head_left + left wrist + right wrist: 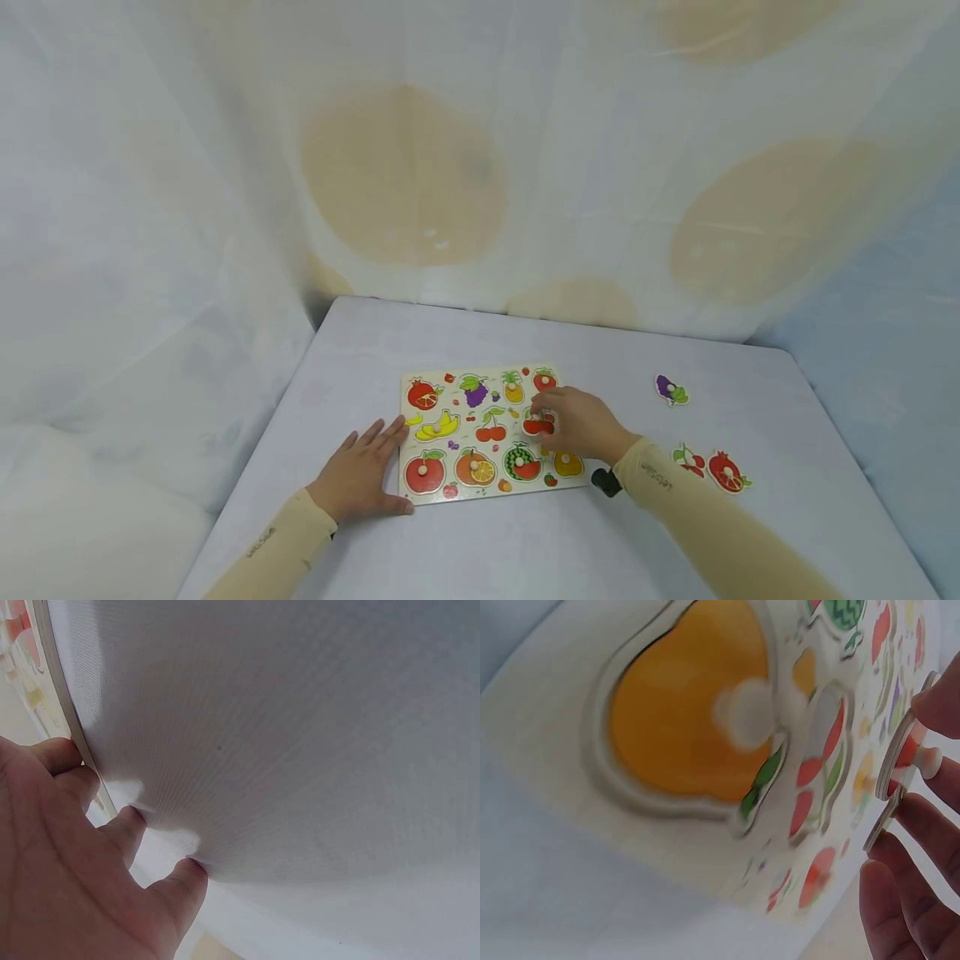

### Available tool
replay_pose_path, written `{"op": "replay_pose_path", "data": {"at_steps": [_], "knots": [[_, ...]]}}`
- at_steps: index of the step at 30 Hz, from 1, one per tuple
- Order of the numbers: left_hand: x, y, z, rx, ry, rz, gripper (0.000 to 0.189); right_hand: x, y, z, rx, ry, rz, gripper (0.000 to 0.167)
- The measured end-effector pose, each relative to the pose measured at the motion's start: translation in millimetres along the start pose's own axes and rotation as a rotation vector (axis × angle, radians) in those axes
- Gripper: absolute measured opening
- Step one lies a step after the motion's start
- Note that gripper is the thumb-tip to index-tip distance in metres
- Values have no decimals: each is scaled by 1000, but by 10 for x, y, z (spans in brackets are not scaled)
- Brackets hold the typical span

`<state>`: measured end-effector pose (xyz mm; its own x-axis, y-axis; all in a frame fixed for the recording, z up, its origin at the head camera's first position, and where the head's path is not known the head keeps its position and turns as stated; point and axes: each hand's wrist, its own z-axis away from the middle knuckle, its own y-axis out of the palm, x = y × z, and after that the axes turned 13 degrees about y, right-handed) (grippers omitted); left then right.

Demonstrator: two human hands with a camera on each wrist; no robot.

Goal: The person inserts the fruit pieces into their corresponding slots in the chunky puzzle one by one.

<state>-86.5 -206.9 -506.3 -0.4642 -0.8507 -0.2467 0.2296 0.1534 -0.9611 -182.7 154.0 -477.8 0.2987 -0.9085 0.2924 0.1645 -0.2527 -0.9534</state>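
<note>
A red puzzle piece [534, 427] is being pinched between the fingers of the right hand [588, 425], over the right side of a fruit-printed board [468, 493], at the middle row. In the right wrist view, its white knob [928, 762] and tilted, layered edge are being shown up close; the edge is barely being made out from the head view. Nearer that camera, a yellow-orange fruit piece [686, 697] is being held in its recess. The board's left edge is being touched by the left hand [362, 473], fingers spread; in the left wrist view, two fingertips are being rested at that edge and two on the white-covered bench [465, 550]. On the cream left sleeve [296, 533] and right sleeve [682, 500], small dark lettering is being displayed, apparently "LetsSlim". Farther right, a purple-and-green piece [666, 388], a cherry piece [692, 463] and a pomegranate piece [726, 472] are being supported by the bench.
</note>
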Motion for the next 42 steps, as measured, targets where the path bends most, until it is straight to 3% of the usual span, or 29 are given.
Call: {"op": "replay_pose_path", "data": {"at_steps": [6, 14, 42], "knots": [[-5, -4, 4, 4, -1, -3, 116, 213, 77, -99, 14, -96, 8, 30], [-10, -10, -7, 0, 5, 1, 116, 421, 183, -208, 68, -94, 10, 34], [-58, -36, -9, 12, -16, -4, 117, 533, 360, -302, 63, -180, 78, 33]]}}
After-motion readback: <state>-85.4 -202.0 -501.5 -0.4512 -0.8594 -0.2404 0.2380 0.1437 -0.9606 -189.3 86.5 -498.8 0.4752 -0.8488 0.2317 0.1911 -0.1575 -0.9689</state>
